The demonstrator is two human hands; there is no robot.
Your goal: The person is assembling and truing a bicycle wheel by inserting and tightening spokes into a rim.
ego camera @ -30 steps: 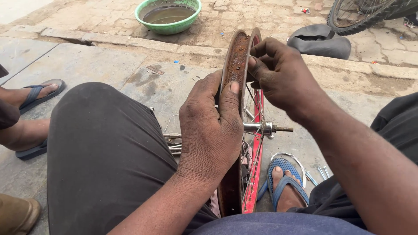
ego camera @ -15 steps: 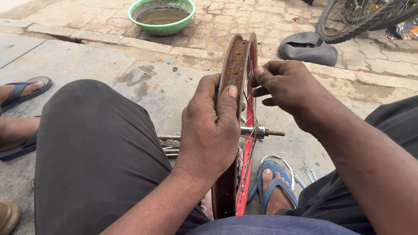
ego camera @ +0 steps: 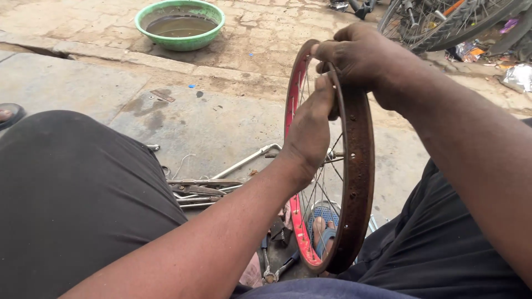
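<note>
A small bicycle wheel rim [ego camera: 357, 166], rusty inside and red on its sides, stands upright between my knees with its spokes and axle showing. My left hand [ego camera: 309, 130] reaches inside the rim and grips the spokes near the top. My right hand [ego camera: 363, 55] is closed over the top edge of the rim, fingers curled around it. Both hands meet at the rim's upper part.
A green basin [ego camera: 180, 23] of murky water sits on the paving at the back. Metal tools and rods [ego camera: 205, 188] lie on the concrete by my left leg. My sandalled foot [ego camera: 324, 227] shows behind the spokes. Bicycle wheels [ego camera: 443, 22] stand at the back right.
The view has shifted and the rim now appears more from the side. My right hand moved up onto the rim's top and my left hand slid from the rim's edge in among the spokes.
</note>
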